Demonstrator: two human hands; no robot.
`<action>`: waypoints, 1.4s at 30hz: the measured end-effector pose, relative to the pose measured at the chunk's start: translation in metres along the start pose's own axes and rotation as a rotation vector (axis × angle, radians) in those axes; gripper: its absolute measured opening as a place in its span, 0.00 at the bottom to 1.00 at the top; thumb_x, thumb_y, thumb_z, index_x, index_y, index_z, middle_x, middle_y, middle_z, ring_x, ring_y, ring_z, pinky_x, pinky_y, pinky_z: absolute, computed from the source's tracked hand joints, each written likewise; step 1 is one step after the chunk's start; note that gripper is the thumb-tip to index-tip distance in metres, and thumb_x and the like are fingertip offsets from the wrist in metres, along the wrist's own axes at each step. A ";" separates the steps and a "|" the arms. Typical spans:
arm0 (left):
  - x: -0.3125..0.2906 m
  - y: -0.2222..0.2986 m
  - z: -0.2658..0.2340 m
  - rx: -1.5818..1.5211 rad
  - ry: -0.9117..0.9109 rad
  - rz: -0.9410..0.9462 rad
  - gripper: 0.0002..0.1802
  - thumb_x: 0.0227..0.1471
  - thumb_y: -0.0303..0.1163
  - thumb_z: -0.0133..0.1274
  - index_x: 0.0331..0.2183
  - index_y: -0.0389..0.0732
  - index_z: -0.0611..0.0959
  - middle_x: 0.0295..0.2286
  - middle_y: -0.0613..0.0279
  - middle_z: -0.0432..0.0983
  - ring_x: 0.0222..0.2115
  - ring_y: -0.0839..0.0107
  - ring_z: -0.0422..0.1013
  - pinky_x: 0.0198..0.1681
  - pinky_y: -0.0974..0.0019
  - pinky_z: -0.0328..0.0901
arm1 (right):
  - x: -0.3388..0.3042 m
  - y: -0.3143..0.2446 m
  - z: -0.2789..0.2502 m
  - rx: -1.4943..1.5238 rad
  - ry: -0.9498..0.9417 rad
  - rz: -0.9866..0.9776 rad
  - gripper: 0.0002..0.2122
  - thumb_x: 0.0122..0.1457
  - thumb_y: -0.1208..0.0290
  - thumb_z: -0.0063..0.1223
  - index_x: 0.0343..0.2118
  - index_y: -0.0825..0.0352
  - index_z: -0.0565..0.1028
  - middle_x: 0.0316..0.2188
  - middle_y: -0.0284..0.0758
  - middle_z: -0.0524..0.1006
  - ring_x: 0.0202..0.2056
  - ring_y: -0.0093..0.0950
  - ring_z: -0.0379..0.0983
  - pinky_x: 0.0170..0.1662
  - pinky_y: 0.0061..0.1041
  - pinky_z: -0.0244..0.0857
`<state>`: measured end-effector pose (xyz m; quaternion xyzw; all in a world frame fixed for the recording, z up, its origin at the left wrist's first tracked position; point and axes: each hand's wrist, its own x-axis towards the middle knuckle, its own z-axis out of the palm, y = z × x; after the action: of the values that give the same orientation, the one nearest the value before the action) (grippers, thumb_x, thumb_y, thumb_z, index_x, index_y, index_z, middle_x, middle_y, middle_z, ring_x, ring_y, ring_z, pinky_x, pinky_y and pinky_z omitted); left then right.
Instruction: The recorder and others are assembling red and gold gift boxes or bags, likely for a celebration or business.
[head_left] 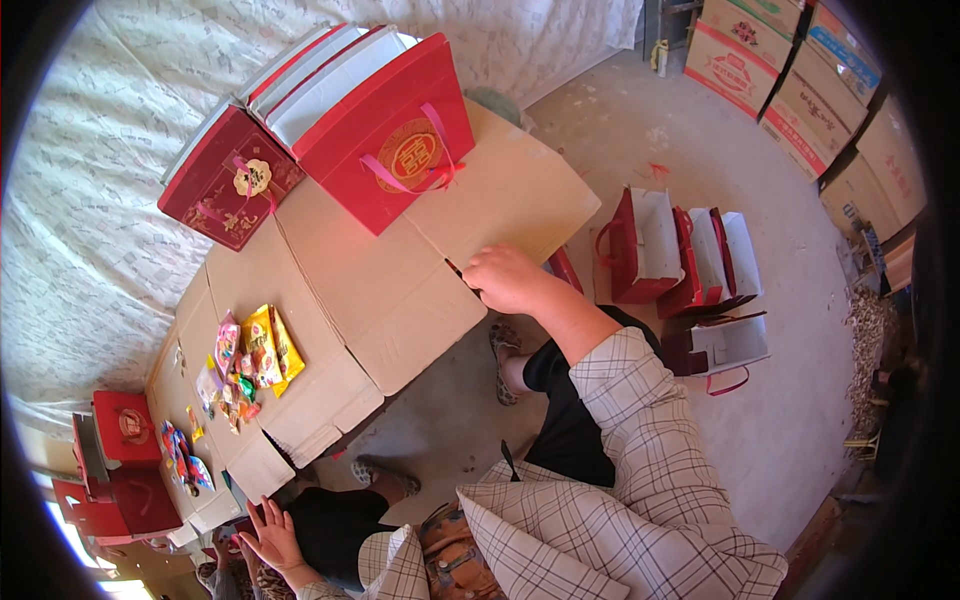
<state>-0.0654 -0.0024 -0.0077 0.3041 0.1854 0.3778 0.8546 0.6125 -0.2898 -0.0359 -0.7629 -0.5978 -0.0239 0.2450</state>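
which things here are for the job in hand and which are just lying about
Likely for the job:
cardboard, right hand at its edge
sweets
table bags
floor bags, less surely

Likely just lying about:
stacked boxes
brownish heap

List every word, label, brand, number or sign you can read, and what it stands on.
I won't copy out wording, but print stands on these:
Large red bag: gold sign in a round emblem, large and clear.
Dark red bag: gold markings and a pale tag, too small to read surely.
Cartons: coloured print, partly blurred.
Yellow packets: print too small to read.
Wall sheet: faint repeated print, too small to read.
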 end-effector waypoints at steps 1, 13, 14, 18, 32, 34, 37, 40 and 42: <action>0.000 0.000 0.000 0.012 -0.021 -0.002 0.41 0.65 0.59 0.43 0.70 0.52 0.54 0.69 0.44 0.48 0.68 0.49 0.51 0.65 0.32 0.52 | 0.000 -0.001 -0.001 0.000 0.001 0.016 0.03 0.44 0.77 0.55 0.24 0.64 0.79 0.28 0.38 0.79 0.39 0.42 0.76 0.42 0.41 0.70; 0.002 0.000 -0.001 0.032 -0.049 -0.011 0.41 0.65 0.59 0.43 0.70 0.51 0.54 0.69 0.43 0.47 0.68 0.48 0.51 0.65 0.32 0.52 | 0.001 -0.005 -0.004 0.099 -0.002 0.169 0.03 0.41 0.79 0.55 0.21 0.64 0.76 0.25 0.39 0.77 0.35 0.44 0.76 0.36 0.44 0.67; 0.002 0.000 -0.002 0.033 -0.049 -0.011 0.41 0.65 0.59 0.43 0.70 0.51 0.54 0.69 0.43 0.47 0.68 0.48 0.51 0.65 0.32 0.52 | 0.001 -0.004 -0.004 0.097 -0.009 0.170 0.04 0.41 0.78 0.56 0.22 0.63 0.76 0.26 0.38 0.78 0.35 0.45 0.76 0.37 0.44 0.67; 0.002 0.000 -0.001 0.022 -0.036 -0.010 0.41 0.65 0.59 0.43 0.70 0.51 0.54 0.69 0.43 0.46 0.68 0.48 0.50 0.65 0.31 0.51 | -0.001 -0.006 -0.001 -0.053 -0.009 0.023 0.03 0.45 0.76 0.56 0.25 0.63 0.77 0.26 0.37 0.78 0.36 0.42 0.78 0.39 0.42 0.70; 0.004 -0.002 0.007 0.038 -0.031 -0.016 0.41 0.65 0.59 0.44 0.70 0.51 0.55 0.69 0.44 0.47 0.68 0.48 0.52 0.65 0.32 0.53 | 0.002 -0.013 -0.005 -0.100 -0.019 0.002 0.09 0.54 0.77 0.54 0.37 0.69 0.71 0.22 0.43 0.76 0.31 0.45 0.77 0.34 0.44 0.69; 0.002 -0.003 0.009 0.008 0.031 0.001 0.41 0.66 0.60 0.42 0.71 0.53 0.52 0.68 0.40 0.49 0.67 0.45 0.54 0.64 0.32 0.54 | 0.002 -0.009 -0.008 -0.055 -0.035 0.011 0.09 0.54 0.77 0.54 0.37 0.70 0.70 0.22 0.44 0.77 0.31 0.46 0.78 0.33 0.44 0.69; 0.001 -0.002 0.010 0.001 0.056 0.008 0.41 0.66 0.60 0.41 0.71 0.53 0.52 0.68 0.41 0.50 0.67 0.45 0.54 0.64 0.32 0.54 | 0.000 -0.007 -0.013 0.039 -0.040 0.025 0.09 0.53 0.78 0.54 0.37 0.71 0.69 0.23 0.46 0.77 0.31 0.48 0.77 0.33 0.46 0.69; 0.003 -0.001 0.006 0.036 -0.031 -0.016 0.41 0.65 0.59 0.44 0.70 0.52 0.55 0.69 0.44 0.47 0.68 0.48 0.52 0.65 0.32 0.52 | 0.001 -0.008 -0.015 0.078 -0.012 0.019 0.09 0.53 0.78 0.55 0.37 0.71 0.69 0.23 0.47 0.77 0.31 0.49 0.77 0.34 0.47 0.68; 0.002 0.000 0.003 0.030 -0.025 -0.013 0.41 0.65 0.59 0.44 0.70 0.52 0.55 0.69 0.44 0.47 0.68 0.48 0.52 0.65 0.32 0.52 | 0.001 -0.007 -0.016 0.071 -0.010 0.018 0.09 0.53 0.78 0.54 0.36 0.70 0.70 0.23 0.47 0.77 0.31 0.49 0.77 0.34 0.48 0.68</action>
<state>-0.0619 -0.0020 -0.0059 0.3202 0.1824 0.3658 0.8547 0.6102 -0.2940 -0.0189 -0.7590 -0.5928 0.0036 0.2691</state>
